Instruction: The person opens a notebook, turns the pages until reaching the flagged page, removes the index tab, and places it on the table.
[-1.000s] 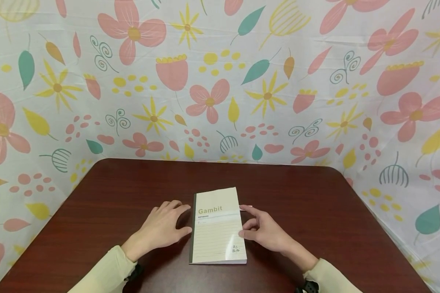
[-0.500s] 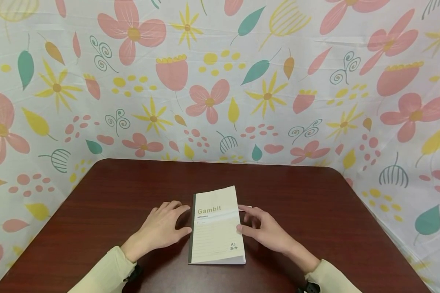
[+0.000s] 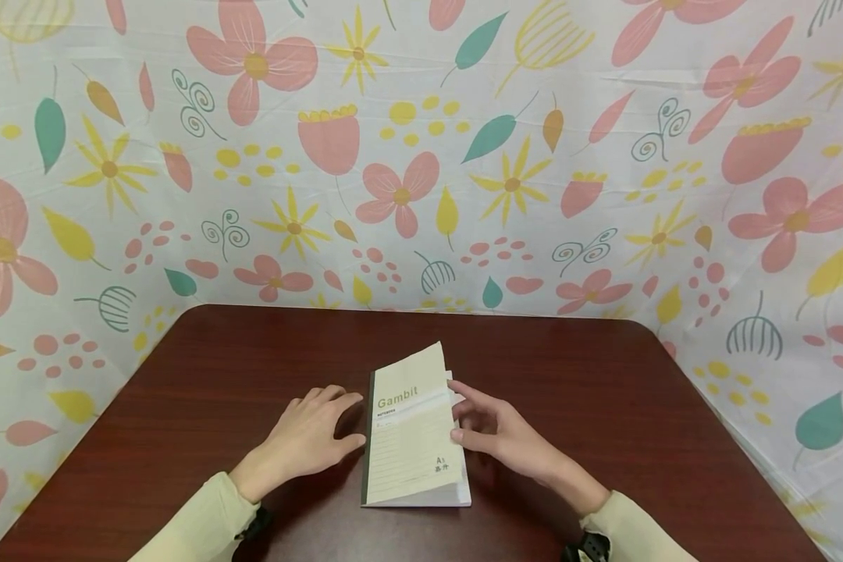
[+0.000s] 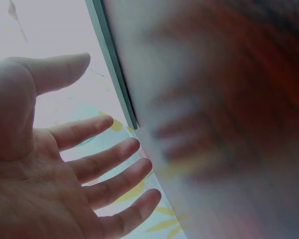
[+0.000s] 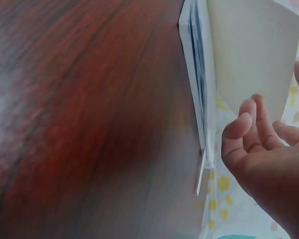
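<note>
Dark-red counter bears the notebook; the right hand pinches its raised cover, the left hand lies spread beside the spine. A pale slip juts from the pages; floral cloth hangs behind.

Wht floral cloth, pink/yel/grn print, across upper frame + both sides; dk red-brown tbl, lower ctr.
</note>
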### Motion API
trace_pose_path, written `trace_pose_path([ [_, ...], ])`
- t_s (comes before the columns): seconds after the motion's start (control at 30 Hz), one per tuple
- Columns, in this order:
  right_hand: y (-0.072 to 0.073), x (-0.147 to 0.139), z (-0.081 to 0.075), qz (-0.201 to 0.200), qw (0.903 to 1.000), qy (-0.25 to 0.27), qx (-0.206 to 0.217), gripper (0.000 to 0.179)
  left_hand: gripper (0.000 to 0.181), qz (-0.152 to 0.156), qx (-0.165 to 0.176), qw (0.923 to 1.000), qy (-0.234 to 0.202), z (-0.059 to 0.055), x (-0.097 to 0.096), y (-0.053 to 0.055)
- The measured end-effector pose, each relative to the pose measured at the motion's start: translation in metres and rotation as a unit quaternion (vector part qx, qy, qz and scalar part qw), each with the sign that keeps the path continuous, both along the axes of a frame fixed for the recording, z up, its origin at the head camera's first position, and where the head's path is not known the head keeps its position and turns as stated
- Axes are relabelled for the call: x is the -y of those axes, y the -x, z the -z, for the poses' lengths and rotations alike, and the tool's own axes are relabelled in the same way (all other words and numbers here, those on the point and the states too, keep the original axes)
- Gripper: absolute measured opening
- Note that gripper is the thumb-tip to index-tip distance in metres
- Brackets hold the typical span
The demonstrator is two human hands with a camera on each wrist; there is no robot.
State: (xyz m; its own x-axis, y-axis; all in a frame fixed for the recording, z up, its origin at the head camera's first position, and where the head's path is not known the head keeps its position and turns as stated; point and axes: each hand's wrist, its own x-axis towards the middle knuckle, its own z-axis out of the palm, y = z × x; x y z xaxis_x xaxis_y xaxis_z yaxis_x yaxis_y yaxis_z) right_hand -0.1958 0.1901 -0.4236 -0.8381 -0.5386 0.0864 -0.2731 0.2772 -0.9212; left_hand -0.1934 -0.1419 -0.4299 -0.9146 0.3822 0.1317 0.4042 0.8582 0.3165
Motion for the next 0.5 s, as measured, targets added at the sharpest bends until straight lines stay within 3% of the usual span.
trace_pose_path([
  [0.27, 0.004, 0.011, -0.007, -0.006, 0.9997, 0.022, 0.007, 0.071, 0.057, -0.004, 0.007, 0.9999, -0.012, -0.003, 0.002, 0.001],
  [0.5, 0.007, 0.025, -0.011, -0.020, 0.9990, 0.039, -0.009, 0.070, 0.056, -0.007, -0.006, 0.9995, -0.031, -0.007, 0.006, 0.001],
])
